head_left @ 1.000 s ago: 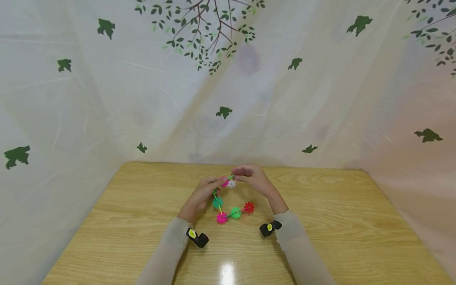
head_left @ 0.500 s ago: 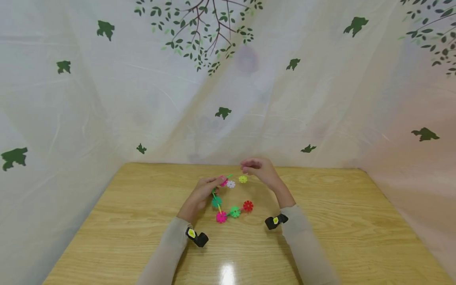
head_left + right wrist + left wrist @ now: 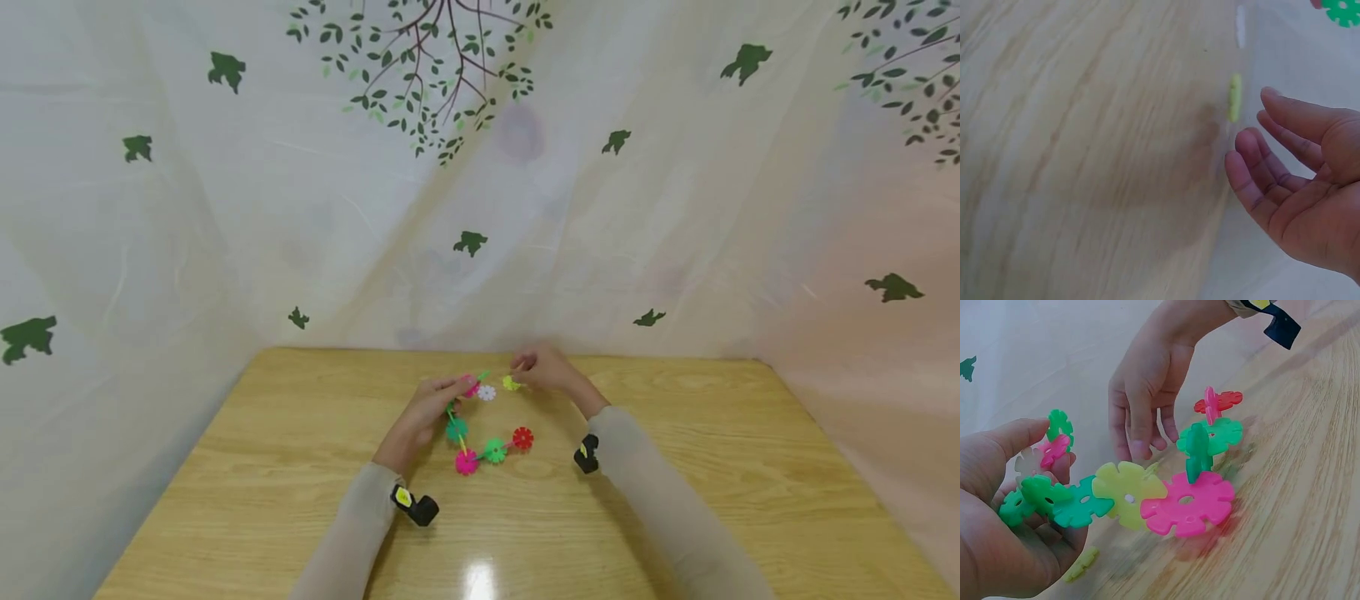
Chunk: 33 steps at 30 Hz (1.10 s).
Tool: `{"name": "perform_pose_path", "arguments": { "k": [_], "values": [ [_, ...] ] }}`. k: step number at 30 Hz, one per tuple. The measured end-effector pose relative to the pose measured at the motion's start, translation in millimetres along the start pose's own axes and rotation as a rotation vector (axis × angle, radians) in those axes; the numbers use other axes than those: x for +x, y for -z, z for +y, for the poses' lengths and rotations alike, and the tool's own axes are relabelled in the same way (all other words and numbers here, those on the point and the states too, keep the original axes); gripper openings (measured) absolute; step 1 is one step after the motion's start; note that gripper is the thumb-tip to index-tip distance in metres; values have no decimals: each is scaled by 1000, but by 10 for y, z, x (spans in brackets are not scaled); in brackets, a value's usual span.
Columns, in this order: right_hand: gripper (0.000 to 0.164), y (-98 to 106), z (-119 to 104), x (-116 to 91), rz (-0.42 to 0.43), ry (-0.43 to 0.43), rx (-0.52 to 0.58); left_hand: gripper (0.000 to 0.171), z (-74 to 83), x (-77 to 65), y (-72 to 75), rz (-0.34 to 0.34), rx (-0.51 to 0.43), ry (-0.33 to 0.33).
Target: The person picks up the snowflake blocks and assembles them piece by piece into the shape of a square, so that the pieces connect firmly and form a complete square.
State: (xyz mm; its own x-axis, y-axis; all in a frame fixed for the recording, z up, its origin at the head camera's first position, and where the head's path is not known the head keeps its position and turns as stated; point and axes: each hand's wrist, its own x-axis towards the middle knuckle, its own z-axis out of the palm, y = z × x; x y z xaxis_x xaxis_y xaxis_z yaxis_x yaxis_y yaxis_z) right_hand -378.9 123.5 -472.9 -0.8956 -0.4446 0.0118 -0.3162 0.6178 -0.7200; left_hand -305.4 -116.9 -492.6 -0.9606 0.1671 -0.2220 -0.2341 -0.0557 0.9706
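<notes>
Chain of flower discs (image 3: 457,430), slotted together, curving over the wooden table (image 3: 750,467) before you like a dial open on its right. At ten o'clock, your left hand (image 3: 423,410) grips its upper stretch between thumb and fingers. Expect it light and smooth, each disc stiff, but the joints able to pivot or pop under a twist; hold it by the flat faces close to a joint. At twelve o'clock sits a white disc (image 3: 487,392); it may be linked or loose, the angle being poor. At one o'clock, a yellow disc (image 3: 511,383) sits apart, thin, best pinched by its rim. The red disc (image 3: 522,438) ends the chain at four. At two, your right hand (image 3: 551,371) hovers, fingers loosely bent, holding nothing. Your left fingers hide some joints; the right-wrist view cuts off most of the chain.
</notes>
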Motion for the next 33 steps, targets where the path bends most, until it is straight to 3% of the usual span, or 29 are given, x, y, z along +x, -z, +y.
{"name": "perform_pose_path", "arguments": {
  "k": [10, 19, 24, 33],
  "values": [
    [24, -98, 9, -2, -42, -4, -72, 31, -13, -26, -11, -1, 14, -1],
    [17, -29, -39, -121, -101, -31, 127, 26, -6, -13, -27, 10, 34, -6],
    [19, -24, -129, -215, -30, -16, 218, 31, 1, 6, -17, 1, 31, -3],
    [29, -84, -224, -325, 141, -25, 493, 38, -32, 31, 4, -9, 43, 11]
  ]
}}
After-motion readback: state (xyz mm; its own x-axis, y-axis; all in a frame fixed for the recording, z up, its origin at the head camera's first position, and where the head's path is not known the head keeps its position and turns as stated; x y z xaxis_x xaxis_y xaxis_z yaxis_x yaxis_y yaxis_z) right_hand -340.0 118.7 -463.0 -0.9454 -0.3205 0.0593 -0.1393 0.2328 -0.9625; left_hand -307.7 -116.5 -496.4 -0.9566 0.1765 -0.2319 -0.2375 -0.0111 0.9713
